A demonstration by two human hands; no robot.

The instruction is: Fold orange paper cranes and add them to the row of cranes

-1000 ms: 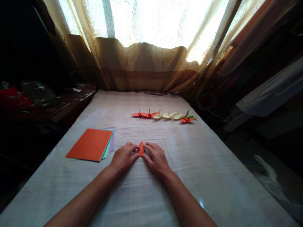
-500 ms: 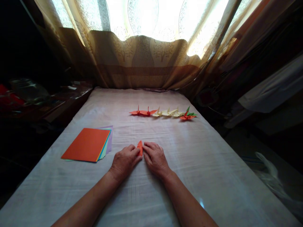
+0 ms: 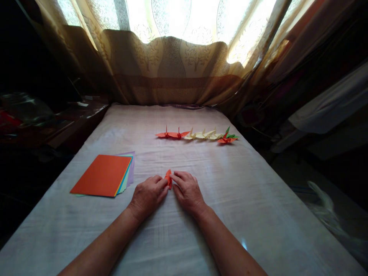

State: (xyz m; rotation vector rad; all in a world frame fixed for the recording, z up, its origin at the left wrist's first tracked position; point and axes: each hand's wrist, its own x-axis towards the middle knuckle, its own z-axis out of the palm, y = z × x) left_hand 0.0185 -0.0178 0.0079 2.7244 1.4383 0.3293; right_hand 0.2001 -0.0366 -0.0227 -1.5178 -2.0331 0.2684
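Note:
A small folded piece of orange origami paper (image 3: 168,177) lies between my hands on the white sheet, narrow and pointed away from me. My left hand (image 3: 148,194) grips its left side, thumb and fingers closed on the lower part. From the other side, my right hand (image 3: 186,189) touches the paper's right edge with its index finger; the thumb sits lower and apart from the fingers. Part of the paper is hidden by the left fingers.
Left of my hands rests a stack of square coloured paper (image 3: 102,175), orange on top. Beyond them, folded paper cranes (image 3: 198,135) in red, cream, orange and green stand in a row. A patterned curtain (image 3: 172,69) hangs at the far edge.
The view has shifted slightly. My right index finger now reaches onto the orange paper's edge, with the right thumb a little farther from it. The left hand keeps its hold.

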